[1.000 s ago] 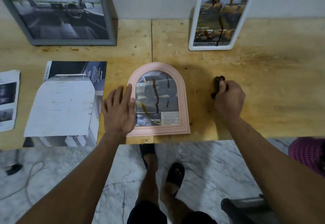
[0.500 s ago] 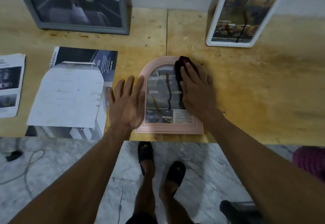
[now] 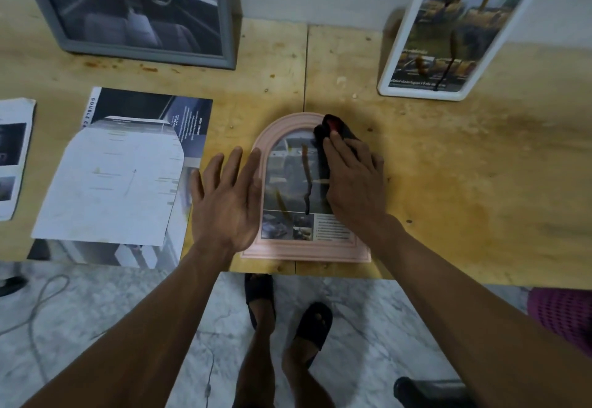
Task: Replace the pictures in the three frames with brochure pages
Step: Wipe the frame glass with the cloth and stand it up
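Remaining flat on pink frame (image 3: 306, 249): cloth (image 3: 336, 129)

hands (image 3: 288, 196) flat on pink arched frame (image 3: 307, 252), wooden table (image 3: 464, 183)

Left hand (image 3: 229, 201) flat, fingers spread; right hand (image 3: 354, 180) pressing, fingers straight
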`<state>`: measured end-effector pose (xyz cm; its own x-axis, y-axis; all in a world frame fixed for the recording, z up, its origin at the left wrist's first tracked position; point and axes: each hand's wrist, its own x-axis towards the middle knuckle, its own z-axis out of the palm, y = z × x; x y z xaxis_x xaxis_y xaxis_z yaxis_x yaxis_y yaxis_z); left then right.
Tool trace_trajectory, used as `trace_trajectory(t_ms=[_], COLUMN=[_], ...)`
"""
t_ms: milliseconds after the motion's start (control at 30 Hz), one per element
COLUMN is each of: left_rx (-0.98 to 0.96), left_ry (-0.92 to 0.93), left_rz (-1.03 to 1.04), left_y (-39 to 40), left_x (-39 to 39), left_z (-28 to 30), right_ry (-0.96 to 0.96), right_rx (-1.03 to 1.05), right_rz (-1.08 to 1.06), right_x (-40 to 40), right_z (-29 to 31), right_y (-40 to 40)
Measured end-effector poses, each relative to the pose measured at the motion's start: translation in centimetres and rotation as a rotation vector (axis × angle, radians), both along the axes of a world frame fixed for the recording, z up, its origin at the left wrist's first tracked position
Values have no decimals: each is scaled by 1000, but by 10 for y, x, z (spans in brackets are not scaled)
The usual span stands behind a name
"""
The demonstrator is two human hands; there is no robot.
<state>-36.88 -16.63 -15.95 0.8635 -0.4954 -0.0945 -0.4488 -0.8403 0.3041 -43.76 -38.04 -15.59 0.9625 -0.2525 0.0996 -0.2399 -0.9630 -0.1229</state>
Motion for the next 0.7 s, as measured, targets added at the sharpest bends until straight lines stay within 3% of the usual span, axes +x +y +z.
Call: trace_trajectory(t_ms=[300,700], left_rx=[44,53], left_ry=[-18,-26], left_rz=[-6,-6], left_y=[-2,-2], left_x=[0,0], left_z=[2,1], right_ry=[11,-15], right_rx=[52,441], right_rz=[85,21], right_x=[11,48], right_z=[4,5], right_y=[-2,12])
